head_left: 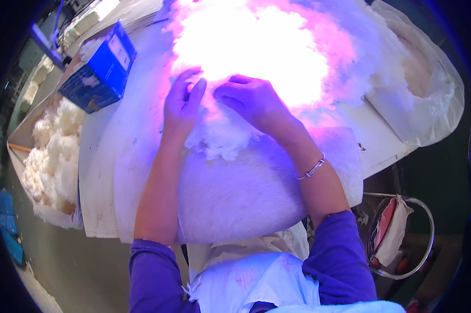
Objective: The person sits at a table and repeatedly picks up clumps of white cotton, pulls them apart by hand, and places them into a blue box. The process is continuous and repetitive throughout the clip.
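A heap of loose white fluffy fibre [222, 138] lies in front of me on a white cloth-like sheet [246, 193]; strong glare washes out its middle. My left hand [184, 99] is at the heap's near left edge, its thumb and curved forefinger apart, with nothing visible between them. Just to its right, my right hand [256, 101] is closed over the fibre, thumb and fingers pressed together. Whatever it pinches is too small or too washed out to make out. A bracelet [311, 167] circles my right wrist.
A blue carton [102, 70] stands at the table's left. Beside it, a bin [19, 156] holds cream-coloured fibre [53, 151]. A clear plastic bag [434, 99] with fibre lies at the right. Below the table's right edge is a metal hoop [431, 229] with cloth in it.
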The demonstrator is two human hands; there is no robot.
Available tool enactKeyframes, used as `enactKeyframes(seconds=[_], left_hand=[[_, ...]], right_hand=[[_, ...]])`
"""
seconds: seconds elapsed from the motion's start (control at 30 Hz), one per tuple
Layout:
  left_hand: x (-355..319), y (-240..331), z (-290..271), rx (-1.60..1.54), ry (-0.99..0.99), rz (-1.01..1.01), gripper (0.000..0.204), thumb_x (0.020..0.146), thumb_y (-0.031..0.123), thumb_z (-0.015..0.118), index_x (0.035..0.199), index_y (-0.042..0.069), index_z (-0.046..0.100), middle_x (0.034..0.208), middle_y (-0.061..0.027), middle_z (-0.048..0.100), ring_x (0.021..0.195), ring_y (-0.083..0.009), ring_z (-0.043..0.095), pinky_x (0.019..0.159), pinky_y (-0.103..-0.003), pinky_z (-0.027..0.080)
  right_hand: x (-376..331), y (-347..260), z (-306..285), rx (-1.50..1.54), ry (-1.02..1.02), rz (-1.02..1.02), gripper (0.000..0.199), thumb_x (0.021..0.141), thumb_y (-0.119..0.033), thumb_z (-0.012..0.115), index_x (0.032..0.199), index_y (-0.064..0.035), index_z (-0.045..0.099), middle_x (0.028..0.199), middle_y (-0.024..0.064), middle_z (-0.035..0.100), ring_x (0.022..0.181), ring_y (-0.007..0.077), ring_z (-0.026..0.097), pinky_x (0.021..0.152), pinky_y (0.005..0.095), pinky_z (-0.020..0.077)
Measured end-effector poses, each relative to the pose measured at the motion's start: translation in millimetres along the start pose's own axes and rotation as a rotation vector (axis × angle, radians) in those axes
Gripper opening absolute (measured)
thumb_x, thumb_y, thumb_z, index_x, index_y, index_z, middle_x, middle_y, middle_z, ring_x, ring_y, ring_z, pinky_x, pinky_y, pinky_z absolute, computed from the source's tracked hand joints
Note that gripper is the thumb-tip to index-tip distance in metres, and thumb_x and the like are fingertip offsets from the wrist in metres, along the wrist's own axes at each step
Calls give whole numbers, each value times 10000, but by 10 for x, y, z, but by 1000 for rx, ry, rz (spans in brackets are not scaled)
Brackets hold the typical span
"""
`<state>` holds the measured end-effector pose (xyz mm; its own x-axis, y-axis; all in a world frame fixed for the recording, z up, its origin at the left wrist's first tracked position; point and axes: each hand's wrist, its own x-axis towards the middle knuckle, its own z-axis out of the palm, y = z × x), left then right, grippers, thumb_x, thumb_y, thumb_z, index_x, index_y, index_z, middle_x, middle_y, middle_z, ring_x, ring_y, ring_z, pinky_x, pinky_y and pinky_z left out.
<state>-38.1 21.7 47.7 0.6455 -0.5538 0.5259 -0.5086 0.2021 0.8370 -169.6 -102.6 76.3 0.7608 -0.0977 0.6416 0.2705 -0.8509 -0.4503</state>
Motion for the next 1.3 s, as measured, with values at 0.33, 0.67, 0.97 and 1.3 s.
enactKeyframes(seconds=[0.33,0.67,0.97,1.3], left_hand=[[-84,69,-28,167,-340,38,553,689,94,761,1205,72,566,1020,-83,656,954,-147,607,832,-288,483],[-55,-162,-129,317,-215,138,184,746,145,756,858,21,678,796,-62,666,731,-150,570,692,-299,464],[-34,169,-23,610,-53,521,287,699,123,767,960,75,658,1059,-75,623,929,-251,581,812,-366,467],[-313,269,341,130,-467,89,726,737,24,707,1376,87,368,1190,-73,566,940,-151,580,832,-296,481]], right_hand=[[-5,-19,87,132,46,38,79,810,-73,621,875,-29,624,868,86,635,725,225,631,684,321,526],[-69,329,-1040,458,795,303,179,849,-81,636,1004,2,605,782,36,593,665,92,551,601,228,456],[-503,649,-950,-424,-115,431,238,656,-105,699,888,-56,688,678,115,618,681,212,615,645,322,496],[-179,149,-322,1,-381,117,125,744,-135,631,838,-77,691,766,128,649,688,270,626,649,356,491]])
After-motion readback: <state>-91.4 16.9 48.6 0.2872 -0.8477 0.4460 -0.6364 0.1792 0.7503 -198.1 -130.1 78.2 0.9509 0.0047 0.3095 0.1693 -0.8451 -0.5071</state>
